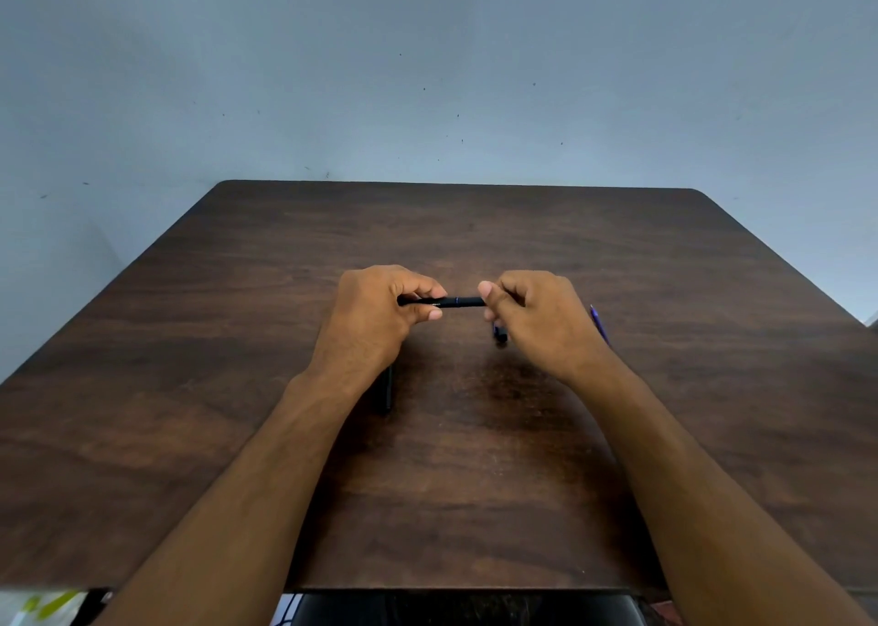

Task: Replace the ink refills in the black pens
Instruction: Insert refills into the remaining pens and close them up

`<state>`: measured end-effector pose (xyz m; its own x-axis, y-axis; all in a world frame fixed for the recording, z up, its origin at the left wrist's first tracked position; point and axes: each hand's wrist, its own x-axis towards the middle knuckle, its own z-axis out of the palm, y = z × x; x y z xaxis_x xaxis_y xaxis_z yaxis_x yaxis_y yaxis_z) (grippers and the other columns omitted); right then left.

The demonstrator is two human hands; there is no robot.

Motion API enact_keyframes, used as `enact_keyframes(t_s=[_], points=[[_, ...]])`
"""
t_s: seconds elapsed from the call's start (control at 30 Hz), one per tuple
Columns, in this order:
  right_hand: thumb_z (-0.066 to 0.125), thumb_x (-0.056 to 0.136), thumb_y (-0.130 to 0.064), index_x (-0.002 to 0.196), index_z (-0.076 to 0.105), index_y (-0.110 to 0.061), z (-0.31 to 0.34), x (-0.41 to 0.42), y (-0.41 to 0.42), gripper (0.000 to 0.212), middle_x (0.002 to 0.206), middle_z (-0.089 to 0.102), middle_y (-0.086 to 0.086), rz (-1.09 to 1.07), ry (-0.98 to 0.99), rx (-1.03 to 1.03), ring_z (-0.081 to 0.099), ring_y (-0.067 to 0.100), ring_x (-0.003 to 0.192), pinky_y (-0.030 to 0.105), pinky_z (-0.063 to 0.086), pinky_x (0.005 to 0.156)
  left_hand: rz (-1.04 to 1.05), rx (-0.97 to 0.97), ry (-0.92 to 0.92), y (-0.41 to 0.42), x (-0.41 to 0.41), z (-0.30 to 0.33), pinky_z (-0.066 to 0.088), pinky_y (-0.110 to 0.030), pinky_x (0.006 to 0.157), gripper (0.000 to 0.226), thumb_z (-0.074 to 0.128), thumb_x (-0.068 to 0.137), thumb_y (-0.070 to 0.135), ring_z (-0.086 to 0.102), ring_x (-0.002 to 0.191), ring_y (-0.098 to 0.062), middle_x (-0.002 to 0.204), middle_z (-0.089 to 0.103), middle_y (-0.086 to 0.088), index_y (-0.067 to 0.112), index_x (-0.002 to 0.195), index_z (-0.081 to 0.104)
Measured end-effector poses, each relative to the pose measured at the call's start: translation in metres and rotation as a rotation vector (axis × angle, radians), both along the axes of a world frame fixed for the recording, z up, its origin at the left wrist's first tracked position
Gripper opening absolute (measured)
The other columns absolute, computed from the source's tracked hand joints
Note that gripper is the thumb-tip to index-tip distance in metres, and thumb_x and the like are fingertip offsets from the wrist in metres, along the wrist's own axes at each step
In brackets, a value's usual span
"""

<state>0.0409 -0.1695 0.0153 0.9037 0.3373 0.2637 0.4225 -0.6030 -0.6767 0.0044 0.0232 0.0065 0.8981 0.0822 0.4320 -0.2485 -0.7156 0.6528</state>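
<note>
1. Nearest the person, a dark wooden table (475,506) fills the view; both bare forearms reach forward over it
2. On the table, partly hidden under the left wrist, lies a second black pen (387,390)
3. Above the table's middle, a black pen (458,301) is held level between both hands
4. The left hand (380,314) has fingers and thumb curled round the pen's left end
5. The right hand (534,314) pinches the pen's right end
6. Just below the right hand's fingers, a short dark piece (500,334) shows; beside that wrist lies a blue refill (599,323)
7. Beyond the table's far edge stands a grey-blue wall (427,79)
</note>
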Motion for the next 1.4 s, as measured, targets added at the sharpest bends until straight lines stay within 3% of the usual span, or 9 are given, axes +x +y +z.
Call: enact_keyframes(t_s=[0.07, 0.17, 0.27, 0.4, 0.67, 0.87, 1.03, 1.13, 1.4], points=[[0.049, 0.103, -0.044, 0.068, 0.065, -0.023, -0.0002, -0.0001, 0.0004, 0.044, 0.072, 0.073, 0.009, -0.004, 0.031, 0.004, 0.068, 0.03, 0.07, 0.043, 0.057, 0.069, 0.003, 0.004, 0.001, 0.0, 0.0, 0.0004, 0.056, -0.029, 0.084, 0.024, 0.084, 0.073, 0.01, 0.068, 0.086, -0.006, 0.09, 0.075, 0.006, 0.024, 0.092, 0.079], [0.054, 0.097, -0.055, 0.069, 0.066, -0.024, -0.0009, 0.002, -0.0018, 0.044, 0.066, 0.07, 0.001, -0.018, 0.012, 0.014, 0.064, 0.011, 0.059, 0.023, 0.051, 0.056, 0.014, -0.013, -0.003, 0.0006, -0.0003, 0.0011, 0.056, -0.028, 0.084, 0.024, 0.083, 0.074, 0.011, 0.067, 0.086, -0.006, 0.089, 0.074, 0.007, 0.025, 0.092, 0.079], [0.067, 0.094, -0.043, 0.076, 0.064, -0.029, -0.0011, 0.0027, -0.0025, 0.022, 0.065, 0.064, -0.01, -0.009, -0.013, 0.044, 0.054, 0.0, 0.057, 0.012, 0.04, 0.052, 0.008, 0.001, -0.001, 0.001, 0.0004, 0.001, 0.056, -0.029, 0.084, 0.024, 0.083, 0.074, 0.01, 0.067, 0.086, -0.007, 0.09, 0.074, 0.007, 0.025, 0.092, 0.079], [0.065, 0.097, -0.029, 0.08, 0.059, -0.031, -0.0011, 0.0021, -0.0023, 0.018, 0.071, 0.062, -0.009, 0.037, -0.006, -0.002, 0.052, 0.003, 0.061, 0.019, 0.037, 0.058, 0.009, 0.004, 0.005, 0.0007, 0.0011, 0.0003, 0.055, -0.024, 0.082, 0.025, 0.084, 0.072, 0.011, 0.068, 0.086, -0.006, 0.089, 0.074, 0.007, 0.026, 0.092, 0.079], [0.053, 0.104, -0.033, 0.069, 0.053, -0.028, -0.0013, 0.0014, 0.0002, 0.035, 0.067, 0.058, -0.006, 0.07, -0.024, -0.047, 0.049, 0.007, 0.059, 0.024, 0.039, 0.056, 0.003, 0.021, 0.013, 0.0016, 0.0028, -0.0009, 0.047, -0.005, 0.074, 0.026, 0.085, 0.071, 0.01, 0.067, 0.081, -0.001, 0.085, 0.074, 0.01, 0.027, 0.09, 0.079], [0.049, 0.105, -0.037, 0.068, 0.052, -0.029, -0.0036, 0.0031, 0.0016, 0.038, 0.064, 0.055, -0.009, 0.058, -0.011, -0.055, 0.047, 0.004, 0.055, 0.017, 0.034, 0.052, 0.014, 0.013, 0.035, 0.0001, 0.0006, -0.0002, 0.047, -0.005, 0.073, 0.026, 0.085, 0.072, 0.013, 0.066, 0.081, 0.0, 0.084, 0.073, 0.012, 0.03, 0.09, 0.078], [0.058, 0.101, -0.035, 0.072, 0.054, -0.031, -0.0031, 0.0035, -0.0015, 0.029, 0.061, 0.055, -0.009, 0.061, -0.057, 0.003, 0.048, -0.001, 0.054, 0.012, 0.039, 0.052, 0.032, -0.022, 0.027, 0.0014, 0.0, 0.0019, 0.051, -0.015, 0.075, 0.026, 0.085, 0.071, 0.011, 0.067, 0.081, -0.006, 0.084, 0.073, 0.007, 0.026, 0.09, 0.079], [0.058, 0.101, -0.028, 0.068, 0.051, -0.031, -0.0026, 0.0021, -0.0017, 0.034, 0.062, 0.054, -0.008, 0.083, -0.062, 0.008, 0.048, -0.001, 0.056, 0.012, 0.039, 0.054, 0.035, -0.009, 0.045, 0.0009, 0.0005, 0.0013, 0.049, -0.011, 0.074, 0.026, 0.086, 0.07, 0.01, 0.067, 0.081, -0.007, 0.086, 0.073, 0.006, 0.025, 0.091, 0.079], [0.057, 0.102, -0.026, 0.056, 0.048, -0.028, -0.0032, 0.0022, -0.0019, 0.047, 0.051, 0.049, -0.016, 0.086, 0.027, 0.1, 0.043, 0.0, 0.049, 0.011, 0.037, 0.05, 0.019, 0.007, 0.041, 0.0009, 0.0005, -0.0008, 0.052, -0.018, 0.075, 0.027, 0.086, 0.07, 0.009, 0.067, 0.079, -0.006, 0.081, 0.072, 0.009, 0.027, 0.088, 0.079]])
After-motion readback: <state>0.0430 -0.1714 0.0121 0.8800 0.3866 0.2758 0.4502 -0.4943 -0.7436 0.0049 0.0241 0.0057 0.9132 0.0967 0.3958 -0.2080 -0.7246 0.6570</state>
